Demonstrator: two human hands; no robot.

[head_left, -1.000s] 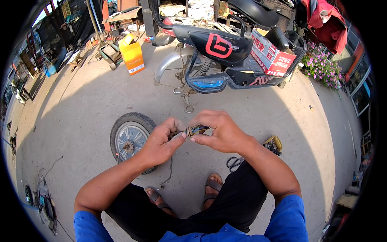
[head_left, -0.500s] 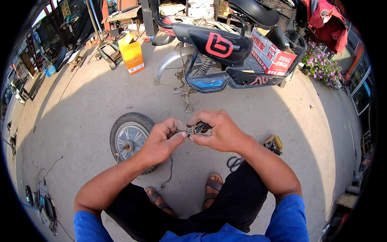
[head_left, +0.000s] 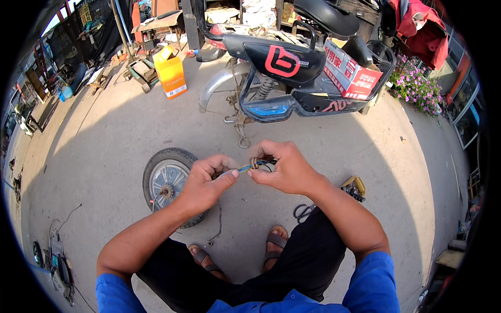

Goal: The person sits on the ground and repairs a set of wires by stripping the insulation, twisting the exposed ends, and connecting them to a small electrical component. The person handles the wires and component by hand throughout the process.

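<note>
Between my two hands runs a bundle of thin coloured wires, blue, yellow and dark strands showing. My left hand pinches one end of it between thumb and fingers. A brownish band or ring wraps the bundle close to my right fingertips, and my right hand is closed on the wires there. Dark wire ends show under the right palm; the rest is hidden by my fingers. Below and left of the hands a spoked-pattern wheel with a black tyre lies on the ground, partly covered by my left forearm.
An electric scooter without its rear wheel stands ahead, a red and white carton on its footboard. Black-handled scissors and a small yellowish container lie by my right knee. An orange box stands far left.
My hands have drawn slightly apart, so more of the wires shows between them. The band now sits nearer my right fingers.
</note>
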